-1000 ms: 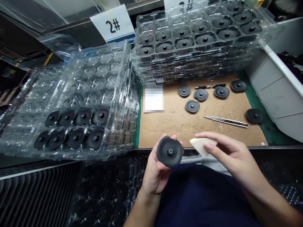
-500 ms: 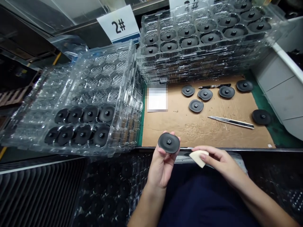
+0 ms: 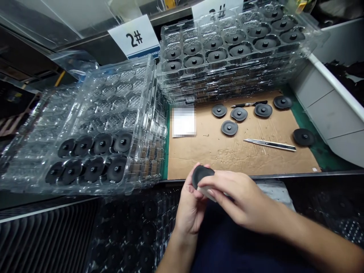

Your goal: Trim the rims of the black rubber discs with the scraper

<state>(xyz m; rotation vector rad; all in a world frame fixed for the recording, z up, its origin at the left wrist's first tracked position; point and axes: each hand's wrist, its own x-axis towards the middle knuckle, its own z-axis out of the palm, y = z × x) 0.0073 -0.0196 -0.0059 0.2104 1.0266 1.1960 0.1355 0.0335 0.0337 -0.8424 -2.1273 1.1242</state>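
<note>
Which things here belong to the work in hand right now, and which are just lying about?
In use: left hand holding a black disc; right hand pressing a pale wedge pad against it.

Lying about: knife, pen, cardboard, loose discs, clear trays.

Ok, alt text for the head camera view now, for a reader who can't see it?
A person's left hand holds a black disc while the right hand presses a pale wedge-shaped pad against it. Behind them, a cardboard sheet bears more discs and a utility knife, beside stacked clear plastic trays of discs.
</note>
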